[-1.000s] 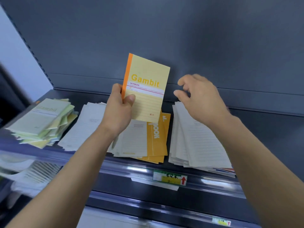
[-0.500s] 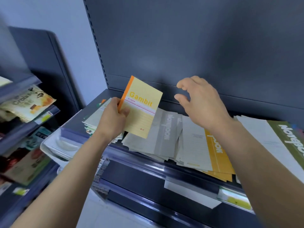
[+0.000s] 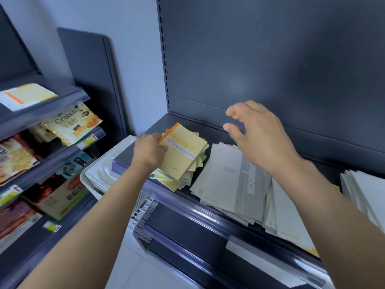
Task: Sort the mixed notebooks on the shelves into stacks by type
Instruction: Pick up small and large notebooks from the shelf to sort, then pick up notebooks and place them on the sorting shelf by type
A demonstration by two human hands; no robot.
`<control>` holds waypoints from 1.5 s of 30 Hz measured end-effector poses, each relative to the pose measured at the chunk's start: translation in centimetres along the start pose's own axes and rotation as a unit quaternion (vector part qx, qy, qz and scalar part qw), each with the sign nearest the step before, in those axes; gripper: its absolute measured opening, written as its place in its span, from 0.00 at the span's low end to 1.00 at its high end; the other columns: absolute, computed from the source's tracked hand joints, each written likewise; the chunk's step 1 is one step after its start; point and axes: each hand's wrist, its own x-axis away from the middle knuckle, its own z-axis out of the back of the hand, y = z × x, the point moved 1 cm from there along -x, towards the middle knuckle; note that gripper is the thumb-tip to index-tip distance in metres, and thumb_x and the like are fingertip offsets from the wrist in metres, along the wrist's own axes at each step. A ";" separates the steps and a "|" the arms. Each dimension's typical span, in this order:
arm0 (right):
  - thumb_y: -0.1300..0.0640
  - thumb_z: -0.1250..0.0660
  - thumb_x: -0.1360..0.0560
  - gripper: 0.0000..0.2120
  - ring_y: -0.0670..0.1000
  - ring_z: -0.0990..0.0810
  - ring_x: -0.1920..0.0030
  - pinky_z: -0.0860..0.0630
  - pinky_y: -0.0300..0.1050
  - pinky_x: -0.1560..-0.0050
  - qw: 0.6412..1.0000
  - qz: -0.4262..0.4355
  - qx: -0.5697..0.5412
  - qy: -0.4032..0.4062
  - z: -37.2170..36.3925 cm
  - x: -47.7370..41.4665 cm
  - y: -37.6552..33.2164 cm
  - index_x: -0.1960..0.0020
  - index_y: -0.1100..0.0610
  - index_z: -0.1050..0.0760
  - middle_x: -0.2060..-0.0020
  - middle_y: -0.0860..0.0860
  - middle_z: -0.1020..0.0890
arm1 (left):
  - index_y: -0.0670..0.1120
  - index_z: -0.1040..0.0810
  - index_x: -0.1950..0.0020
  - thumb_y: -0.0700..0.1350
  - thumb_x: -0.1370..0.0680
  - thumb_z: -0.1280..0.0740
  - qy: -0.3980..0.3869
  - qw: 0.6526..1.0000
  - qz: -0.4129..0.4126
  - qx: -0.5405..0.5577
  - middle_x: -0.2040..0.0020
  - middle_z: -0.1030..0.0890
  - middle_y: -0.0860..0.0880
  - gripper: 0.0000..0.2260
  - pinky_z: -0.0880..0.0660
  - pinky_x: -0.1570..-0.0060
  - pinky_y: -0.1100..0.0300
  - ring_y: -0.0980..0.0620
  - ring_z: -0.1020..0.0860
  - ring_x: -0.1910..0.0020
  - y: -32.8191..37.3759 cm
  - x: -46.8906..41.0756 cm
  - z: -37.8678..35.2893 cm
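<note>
Two shelving units fill the view. The larger one has a dark grey back panel point(image 3: 270, 59) rising behind a dark shelf point(image 3: 179, 125) that carries the notebooks. To the left stands a second unit of snack shelves point(image 3: 62, 151) with blurred packets.

On the dark shelf, the widest heap is a loose, fanned pile of grey notebooks point(image 3: 225, 180) in the middle, one cover showing a darker grey band with white lettering. Another pale pile point(image 3: 364, 190) is cut off at the right edge. At the shelf's left end sits a smaller, untidy stack of yellow notebooks point(image 3: 188, 177), its corners splayed.

A yellow Gambit notebook point(image 3: 185, 155) with an orange spine lies tilted over the top of that stack; whether it rests on it cannot be told. The left hand point(image 3: 149, 152) pinches this notebook at its spine edge, thumb on the cover and fingers curled beneath.

The right hand point(image 3: 260, 136) hovers above the grey pile, fingers spread and loosely bent, holding nothing.

A croissant packet point(image 3: 70, 124) leans on the snack shelves.
</note>
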 end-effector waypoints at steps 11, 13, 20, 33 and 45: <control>0.54 0.39 0.22 0.12 0.55 0.28 0.44 0.33 0.47 0.46 0.991 0.124 -0.042 0.007 -0.8 -4.5 -3.3 0.40 0.57 0.27 0.46 0.53 0.23 | 0.43 0.25 0.39 0.40 0.22 0.39 0.209 0.974 -0.066 -0.049 0.43 0.28 0.42 0.13 0.36 0.45 0.51 0.41 0.32 0.43 1.9 1.9 5.0; 0.55 0.38 0.22 0.12 0.55 0.28 0.43 0.34 0.47 0.45 0.987 0.148 -0.065 0.017 -0.9 -5.3 -4.6 0.41 0.57 0.27 0.46 0.53 0.23 | 0.43 0.24 0.40 0.39 0.22 0.38 0.246 0.965 -0.082 -0.041 0.44 0.27 0.42 0.12 0.34 0.44 0.50 0.41 0.32 0.43 2.2 3.0 6.9; 0.56 0.37 0.23 0.12 0.57 0.26 0.46 0.30 0.51 0.45 0.962 0.236 -0.135 0.001 -3.4 -6.1 -12.8 0.41 0.58 0.26 0.47 0.54 0.22 | 0.41 0.22 0.46 0.39 0.25 0.37 0.341 0.937 -0.074 -0.029 0.50 0.24 0.42 0.09 0.29 0.48 0.47 0.41 0.28 0.48 -1.9 7.8 12.9; 0.56 0.37 0.23 0.11 0.56 0.25 0.47 0.30 0.49 0.47 0.926 0.307 -0.220 -0.006 -10.5 -4.5 -36.7 0.43 0.58 0.26 0.49 0.54 0.22 | 0.44 0.22 0.45 0.38 0.22 0.37 0.417 0.907 0.049 -0.035 0.48 0.24 0.48 0.08 0.29 0.44 0.51 0.47 0.26 0.46 -21.6 14.3 24.7; 0.56 0.38 0.22 0.10 0.55 0.27 0.47 0.32 0.46 0.49 0.860 0.424 -0.273 -0.080 -16.6 -0.6 -58.7 0.43 0.58 0.27 0.48 0.53 0.23 | 0.43 0.22 0.46 0.38 0.22 0.36 0.467 0.858 0.208 -0.049 0.49 0.24 0.48 0.07 0.28 0.46 0.53 0.46 0.25 0.48 -38.6 22.7 33.8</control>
